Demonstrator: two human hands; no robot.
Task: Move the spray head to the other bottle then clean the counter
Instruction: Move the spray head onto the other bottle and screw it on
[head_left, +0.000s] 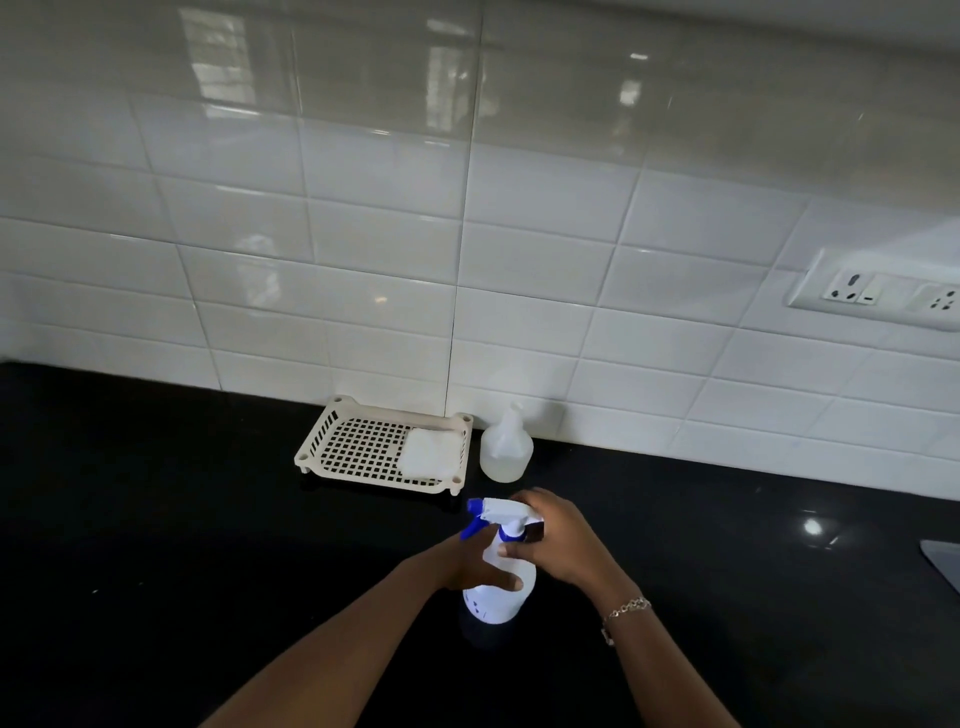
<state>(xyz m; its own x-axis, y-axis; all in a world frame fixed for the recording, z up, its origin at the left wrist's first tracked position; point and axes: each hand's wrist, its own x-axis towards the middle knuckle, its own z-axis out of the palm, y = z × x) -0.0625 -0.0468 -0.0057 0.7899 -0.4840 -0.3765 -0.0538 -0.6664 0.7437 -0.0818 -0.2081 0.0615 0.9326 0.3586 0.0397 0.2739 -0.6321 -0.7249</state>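
Note:
A white spray bottle (498, 597) stands upright on the black counter (208, 545), near its front middle. Its white and blue spray head (493, 514) sits on the neck, nozzle pointing left. My left hand (467, 566) wraps around the bottle's body. My right hand (550, 535) grips the spray head at its collar. A second clear bottle (505, 449) with no spray head stands behind, against the tiled wall. A white cloth (431, 451) lies folded in the right part of a cream perforated tray (337, 447).
The tray stands at the back of the counter, left of the clear bottle. A socket plate (878, 291) is on the wall at the right. A grey object's corner (943, 561) pokes in at the right edge.

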